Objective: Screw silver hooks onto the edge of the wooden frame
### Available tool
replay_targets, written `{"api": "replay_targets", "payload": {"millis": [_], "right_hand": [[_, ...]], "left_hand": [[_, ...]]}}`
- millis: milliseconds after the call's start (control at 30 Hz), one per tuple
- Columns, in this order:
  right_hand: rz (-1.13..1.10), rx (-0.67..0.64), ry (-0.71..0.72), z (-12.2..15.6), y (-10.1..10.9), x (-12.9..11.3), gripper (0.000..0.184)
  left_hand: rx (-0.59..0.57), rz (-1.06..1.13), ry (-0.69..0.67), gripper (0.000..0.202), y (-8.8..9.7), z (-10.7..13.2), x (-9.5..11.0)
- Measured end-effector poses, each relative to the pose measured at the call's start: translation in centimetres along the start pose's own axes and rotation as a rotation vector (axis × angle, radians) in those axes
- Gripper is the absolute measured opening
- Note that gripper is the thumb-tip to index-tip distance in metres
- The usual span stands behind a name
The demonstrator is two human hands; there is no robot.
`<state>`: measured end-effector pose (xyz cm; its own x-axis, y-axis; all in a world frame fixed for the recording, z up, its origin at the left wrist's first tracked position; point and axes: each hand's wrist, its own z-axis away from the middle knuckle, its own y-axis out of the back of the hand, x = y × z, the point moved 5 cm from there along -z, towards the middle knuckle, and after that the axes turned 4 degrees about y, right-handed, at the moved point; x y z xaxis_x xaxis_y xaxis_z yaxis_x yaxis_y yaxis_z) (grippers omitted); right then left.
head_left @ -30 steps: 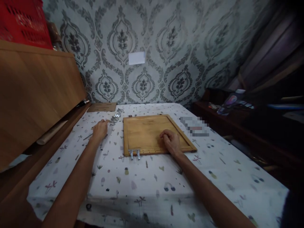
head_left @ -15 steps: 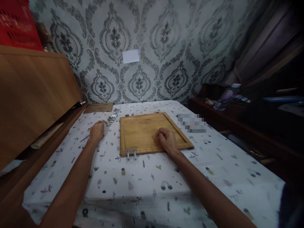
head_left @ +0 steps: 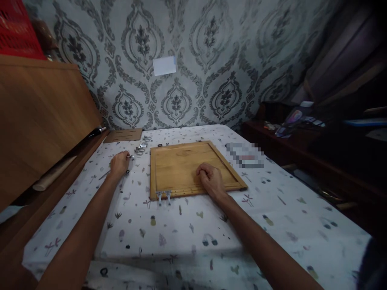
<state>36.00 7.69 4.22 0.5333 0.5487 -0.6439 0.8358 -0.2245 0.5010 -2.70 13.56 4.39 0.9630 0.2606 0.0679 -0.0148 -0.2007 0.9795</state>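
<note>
My left hand (head_left: pixel 119 164) is closed with a small shiny metal fitting (head_left: pixel 131 157) at its fingertips, just above the patterned cloth. Beyond it lie several similar metal fittings (head_left: pixel 140 148) in a loose row. A thin, pointed tool (head_left: pixel 104 175) shows beside the left wrist, partly hidden by the hand. The framed wooden panel (head_left: pixel 177 163) lies flat in front of me. At its near left corner sits a metal piece with two prongs (head_left: pixel 163 196) jutting over the edge. My right hand (head_left: pixel 211 178) rests curled on the panel's right part; what its fingers hold, if anything, is hidden.
A brown cardboard piece (head_left: pixel 123 135) lies at the table's far left. Right of the panel is a pixelated flat object (head_left: pixel 246 155). A wooden cabinet (head_left: pixel 45 121) borders the left side; a bottle (head_left: pixel 293 119) stands on a dark shelf at right. The patterned wall closes off the back.
My left hand has drawn back slightly from the row of fittings, and a metal fitting now shows at its fingertips. My right hand stays on the panel. The view has shifted a little.
</note>
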Motion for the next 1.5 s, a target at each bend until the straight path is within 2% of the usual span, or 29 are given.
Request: {"api": "replay_targets", "payload": {"millis": [167,300,533,733,900,1167,1367,1433,1500], "right_hand": [[0.002,-0.009,0.002,0.3,0.0,-0.1,0.018],[0.009,-0.020,0.005,0.4,0.0,-0.2,0.019],[0.028,-0.043,0.006,0.5,0.2,-0.4,0.019],[0.032,-0.052,0.006,0.6,0.1,-0.2,0.018],[0.033,-0.056,0.015,0.6,0.0,-0.2,0.018],[0.023,-0.046,0.037,0.8,-0.1,-0.2,0.019],[0.009,-0.036,0.092,0.6,-0.3,-0.4,0.018],[0.005,-0.042,0.102,0.5,-0.3,-1.0,0.018],[-0.004,-0.052,0.110,0.6,0.0,-2.4,0.018]], "left_hand": [[-0.079,-0.006,-0.174,0.037,0.7,-1.5,-0.3],[-0.144,-0.041,-0.332,0.030,1.0,-2.6,-0.4],[-0.193,-0.101,-0.524,0.034,1.0,-3.6,-0.1],[-0.189,-0.169,-0.612,0.022,1.7,-3.8,0.6],[-0.163,-0.189,-0.669,0.020,2.5,-3.5,1.5],[-0.077,-0.135,-0.646,0.026,4.6,-3.6,1.7],[0.003,-0.030,-0.623,0.039,7.0,-1.8,2.2],[-0.005,0.024,-0.636,0.041,7.7,0.0,3.1],[-0.063,0.092,-0.673,0.042,8.5,2.7,4.5]]}}
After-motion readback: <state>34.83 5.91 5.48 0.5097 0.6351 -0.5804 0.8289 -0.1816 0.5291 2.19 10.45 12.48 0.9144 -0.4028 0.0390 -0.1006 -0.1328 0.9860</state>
